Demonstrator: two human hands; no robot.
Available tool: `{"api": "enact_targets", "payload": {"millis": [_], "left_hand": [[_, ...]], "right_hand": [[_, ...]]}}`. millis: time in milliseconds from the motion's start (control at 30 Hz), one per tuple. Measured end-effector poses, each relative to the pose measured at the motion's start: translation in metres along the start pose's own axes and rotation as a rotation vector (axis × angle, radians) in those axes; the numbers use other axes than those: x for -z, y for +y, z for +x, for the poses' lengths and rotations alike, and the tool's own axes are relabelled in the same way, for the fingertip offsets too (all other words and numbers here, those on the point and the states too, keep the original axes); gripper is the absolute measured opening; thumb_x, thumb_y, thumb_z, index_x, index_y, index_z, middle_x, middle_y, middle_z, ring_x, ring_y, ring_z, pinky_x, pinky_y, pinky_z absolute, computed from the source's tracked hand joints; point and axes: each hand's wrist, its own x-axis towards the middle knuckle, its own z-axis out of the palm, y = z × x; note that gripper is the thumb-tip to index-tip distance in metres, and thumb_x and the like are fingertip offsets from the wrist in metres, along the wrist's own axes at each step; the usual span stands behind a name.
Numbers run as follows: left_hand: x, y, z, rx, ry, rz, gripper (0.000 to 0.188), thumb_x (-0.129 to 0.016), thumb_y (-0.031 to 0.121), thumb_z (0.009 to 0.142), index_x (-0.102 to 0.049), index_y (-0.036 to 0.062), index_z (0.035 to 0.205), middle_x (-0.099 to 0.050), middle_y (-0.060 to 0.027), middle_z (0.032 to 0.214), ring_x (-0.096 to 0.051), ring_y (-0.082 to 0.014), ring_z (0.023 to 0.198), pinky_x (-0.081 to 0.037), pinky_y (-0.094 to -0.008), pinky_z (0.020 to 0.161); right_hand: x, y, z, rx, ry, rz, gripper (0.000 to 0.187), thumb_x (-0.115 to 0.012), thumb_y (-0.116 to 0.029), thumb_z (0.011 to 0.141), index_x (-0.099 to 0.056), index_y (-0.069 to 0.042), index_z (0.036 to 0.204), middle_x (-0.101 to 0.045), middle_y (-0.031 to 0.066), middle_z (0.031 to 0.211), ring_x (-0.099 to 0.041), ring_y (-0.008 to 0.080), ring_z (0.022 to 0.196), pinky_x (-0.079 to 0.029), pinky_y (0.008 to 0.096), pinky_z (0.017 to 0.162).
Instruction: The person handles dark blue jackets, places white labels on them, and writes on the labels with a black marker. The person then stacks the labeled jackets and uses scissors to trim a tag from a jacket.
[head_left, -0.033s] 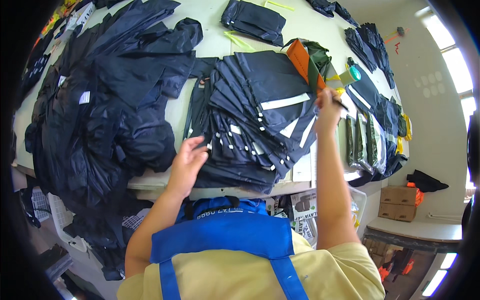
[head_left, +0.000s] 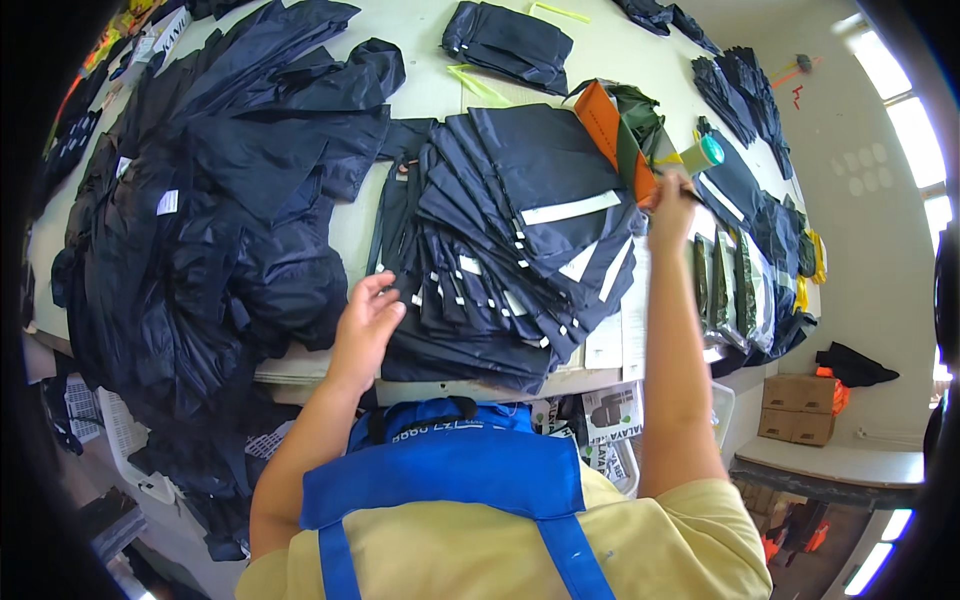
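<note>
My left hand (head_left: 366, 328) is open, fingers apart and holding nothing, at the near left edge of a fanned stack of dark folded garments (head_left: 550, 160) with small white tags and white strips. To the right of the stack, the closed fingers of my right hand (head_left: 672, 205) hold a thin dark tool (head_left: 692, 193), possibly a pen; its kind is not clear. That hand is at the near end of an orange and dark green box (head_left: 603, 122). Dark green fabric (head_left: 637, 108) lies behind the box, and a container with a green lid (head_left: 711, 150) is just right of it.
A large heap of dark garments (head_left: 230, 220) covers the left of the table. Bagged dark green packs (head_left: 742, 290) and white paper (head_left: 634, 310) lie at the right. Farther back sits a folded dark bundle (head_left: 508, 45). Brown cartons (head_left: 797, 408) stand beyond the table.
My right hand has shifted a little to the right, with the thin dark tool still in it. My left hand has drawn slightly left and nearer to me.
</note>
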Motion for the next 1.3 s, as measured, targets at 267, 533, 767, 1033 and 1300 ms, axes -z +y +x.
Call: {"api": "enact_targets", "payload": {"millis": [267,533,767,1033,1300], "left_hand": [[0.027,-0.033,0.084,0.334,0.171,0.342,0.070,-0.067,0.031,0.085,-0.037,-0.0062,0.137,-0.043,-0.0231,0.137,-0.046,-0.0282,0.125,-0.040,-0.0348,0.100],[0.015,-0.043,0.128,0.414,0.095,0.224,0.056,-0.068,0.030,0.086,-0.046,-0.0078,0.122,-0.062,-0.0174,0.109,-0.062,-0.0210,0.092,-0.051,-0.0320,0.079],[0.002,-0.040,0.121,0.293,0.097,0.620,0.069,-0.065,0.044,0.083,-0.048,-0.0083,0.124,-0.058,-0.0259,0.114,-0.056,-0.0356,0.109,-0.044,-0.0393,0.092],[0.004,-0.040,0.137,0.315,0.130,0.531,0.088,-0.064,0.054,0.082,-0.037,-0.0131,0.132,-0.050,-0.0278,0.127,-0.052,-0.0332,0.117,-0.041,-0.0381,0.098],[-0.007,-0.023,0.159,0.427,0.089,0.512,0.082,-0.079,0.030,0.071,-0.035,-0.0133,0.125,-0.053,-0.0279,0.122,-0.057,-0.0328,0.110,-0.046,-0.0367,0.094]], "right_hand": [[0.046,0.107,0.089,0.004,0.037,-0.731,0.037,-0.058,-0.009,0.081,-0.057,-0.002,0.117,-0.063,0.0181,0.093,-0.061,0.0292,0.082,-0.048,0.0371,0.076],[-0.012,0.117,0.033,0.006,-0.321,-1.311,0.079,-0.066,-0.052,0.078,-0.040,-0.011,0.140,-0.038,0.0189,0.144,-0.039,0.0419,0.127,-0.032,0.0526,0.103],[-0.027,0.074,-0.063,-0.142,-0.644,-1.324,0.084,-0.072,-0.059,0.070,-0.045,-0.015,0.135,-0.043,0.0217,0.131,-0.040,0.0401,0.126,-0.029,0.0556,0.103],[-0.010,0.108,0.015,-0.344,-0.396,-1.162,0.085,-0.064,-0.068,0.071,-0.050,-0.011,0.132,-0.048,0.0194,0.135,-0.040,0.0421,0.127,-0.029,0.0578,0.102],[-0.014,0.090,-0.043,-0.294,-0.431,-1.188,0.082,-0.076,-0.060,0.066,-0.050,-0.022,0.134,-0.027,0.0196,0.149,-0.019,0.0402,0.139,-0.026,0.0651,0.100]]}}
